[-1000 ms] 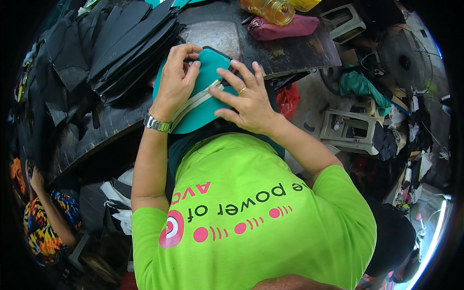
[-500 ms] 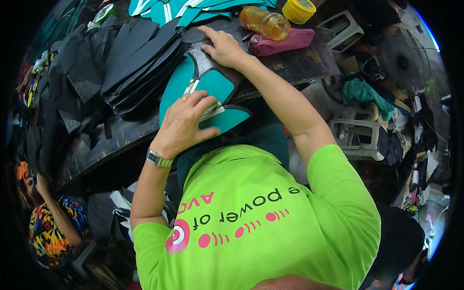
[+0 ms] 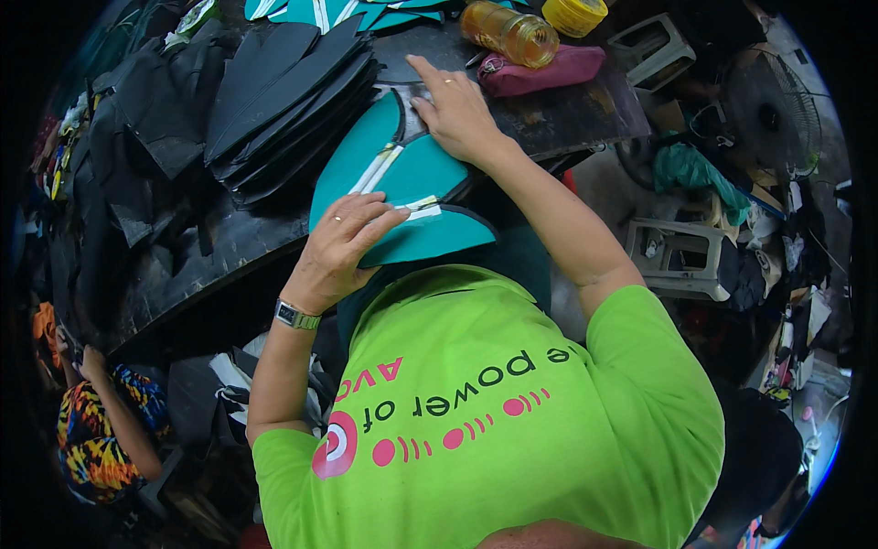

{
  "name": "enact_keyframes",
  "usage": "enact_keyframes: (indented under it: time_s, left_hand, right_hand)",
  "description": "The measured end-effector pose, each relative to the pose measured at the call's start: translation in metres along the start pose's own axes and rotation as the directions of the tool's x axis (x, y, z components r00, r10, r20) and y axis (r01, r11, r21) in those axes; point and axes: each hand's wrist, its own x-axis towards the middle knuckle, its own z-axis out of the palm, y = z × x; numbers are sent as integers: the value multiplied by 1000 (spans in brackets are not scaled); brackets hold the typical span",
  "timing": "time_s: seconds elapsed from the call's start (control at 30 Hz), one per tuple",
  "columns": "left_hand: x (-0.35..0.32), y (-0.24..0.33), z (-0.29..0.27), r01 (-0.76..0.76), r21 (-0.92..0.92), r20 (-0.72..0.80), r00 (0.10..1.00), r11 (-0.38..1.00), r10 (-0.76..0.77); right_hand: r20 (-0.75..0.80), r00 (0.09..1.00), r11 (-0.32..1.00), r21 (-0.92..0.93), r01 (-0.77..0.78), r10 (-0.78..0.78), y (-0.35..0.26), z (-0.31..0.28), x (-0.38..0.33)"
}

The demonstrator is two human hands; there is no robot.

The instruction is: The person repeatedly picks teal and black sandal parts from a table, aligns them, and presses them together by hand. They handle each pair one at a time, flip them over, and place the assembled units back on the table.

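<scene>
A teal fabric piece point(image 3: 366, 174) with black edging and white strips along its seams lies on the dark table, its near end hanging over the edge by my lap. My left hand point(image 3: 343, 242) grips its near left side, fingers bent on top beside the white strips and thumb out of sight at the rim. My right hand point(image 3: 460, 114) rests flat at the far end, fingers stretched over the grey patch there and the tabletop. A stack of black leaf-shaped pieces point(image 3: 274, 101) lies just left of the teal piece.
An amber glass jar point(image 3: 512, 35), a maroon pouch point(image 3: 544, 71) and a yellow tub point(image 3: 574, 14) stand at the far right. More teal pieces point(image 3: 320, 14) lie at the back. Stools point(image 3: 677, 258) and a fan point(image 3: 773, 114) are to the right. Another person point(image 3: 105, 430) is at lower left.
My left hand has come down onto the teal piece, its thumb now hidden. The piece and my right hand appear slightly farther right, and the piece lies flatter.
</scene>
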Motion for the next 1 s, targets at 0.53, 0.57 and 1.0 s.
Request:
enact_keyframes:
  time_s: [0.53,0.57,1.0]
  left_hand:
    - [40,21,56,145,71,-268,956,987,-121]
    - [41,21,57,148,73,-267,956,986,-124]
    - [53,51,-8,73,-214,-330,933,974,-143]
  right_hand:
    - [-186,964,978,54,203,-190,-1,-86,-62]
    - [-129,965,974,-32,224,-226,-5,-86,-71]
    - [-533,839,815,432,385,-114,-46,-156,-52]
